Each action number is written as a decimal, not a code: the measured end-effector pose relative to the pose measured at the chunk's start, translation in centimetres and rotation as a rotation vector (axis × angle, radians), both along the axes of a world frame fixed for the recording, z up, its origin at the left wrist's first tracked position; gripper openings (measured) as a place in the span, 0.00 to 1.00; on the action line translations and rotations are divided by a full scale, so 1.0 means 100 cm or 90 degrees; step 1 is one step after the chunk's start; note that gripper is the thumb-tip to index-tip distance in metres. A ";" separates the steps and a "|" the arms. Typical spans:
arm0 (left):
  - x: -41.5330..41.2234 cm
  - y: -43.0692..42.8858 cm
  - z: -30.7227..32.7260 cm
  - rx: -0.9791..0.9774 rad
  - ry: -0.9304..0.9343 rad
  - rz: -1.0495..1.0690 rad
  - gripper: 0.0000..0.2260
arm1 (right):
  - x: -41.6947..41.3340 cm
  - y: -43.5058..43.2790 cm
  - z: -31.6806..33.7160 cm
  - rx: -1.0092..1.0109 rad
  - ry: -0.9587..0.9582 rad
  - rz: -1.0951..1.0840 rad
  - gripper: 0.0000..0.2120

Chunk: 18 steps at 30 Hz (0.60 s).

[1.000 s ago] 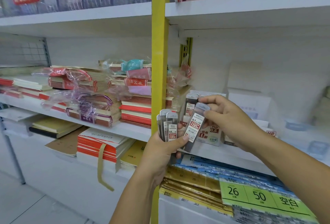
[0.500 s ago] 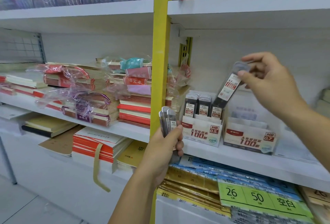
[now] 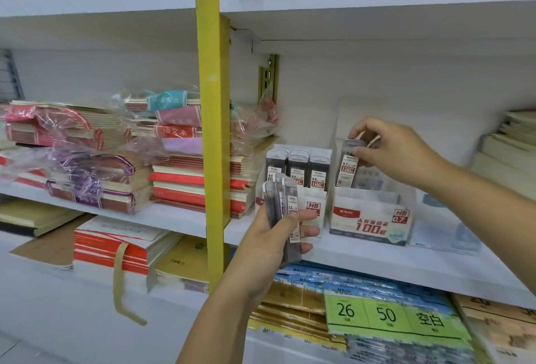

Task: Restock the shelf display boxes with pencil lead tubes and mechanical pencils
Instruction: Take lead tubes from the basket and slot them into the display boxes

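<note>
Lead tube (image 3: 348, 167) now down at the mouth of the HB 0.7 display box (image 3: 371, 220), centre right; a moment ago it was held higher.
Box looks nearly unfilled, so more to go. Right hand (image 3: 397, 154) fingers clamped on the tube's top; left hand (image 3: 275, 239) grips spare tubes (image 3: 285, 204), lower centre.

Right display box (image 3: 371, 220) reads HB 0.7, 100. Tube (image 3: 346, 167) over it: 0.7. Boxed tubes (image 3: 317, 179) left: 0.5. Green tag (image 3: 388, 315): 26, 50, 空白. Notebook (image 3: 175, 131): 语文本.

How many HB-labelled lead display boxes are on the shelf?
2: the HB box partly behind the left hand, and the HB 0.7 box right of it. Others may be hidden.
</note>
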<state>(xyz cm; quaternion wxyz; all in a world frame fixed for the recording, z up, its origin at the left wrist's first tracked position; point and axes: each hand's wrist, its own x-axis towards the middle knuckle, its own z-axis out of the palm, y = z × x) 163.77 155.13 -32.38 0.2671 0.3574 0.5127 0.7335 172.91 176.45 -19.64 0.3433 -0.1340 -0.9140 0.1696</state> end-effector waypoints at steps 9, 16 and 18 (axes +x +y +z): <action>0.000 0.001 0.002 0.036 -0.058 -0.027 0.11 | -0.017 0.007 -0.012 0.220 -0.061 -0.169 0.11; 0.007 -0.001 0.005 0.085 -0.091 -0.086 0.14 | 0.022 -0.059 -0.036 -0.066 0.043 0.087 0.09; 0.011 -0.001 0.005 0.092 -0.097 -0.112 0.15 | 0.023 -0.073 -0.044 -0.175 -0.002 0.153 0.11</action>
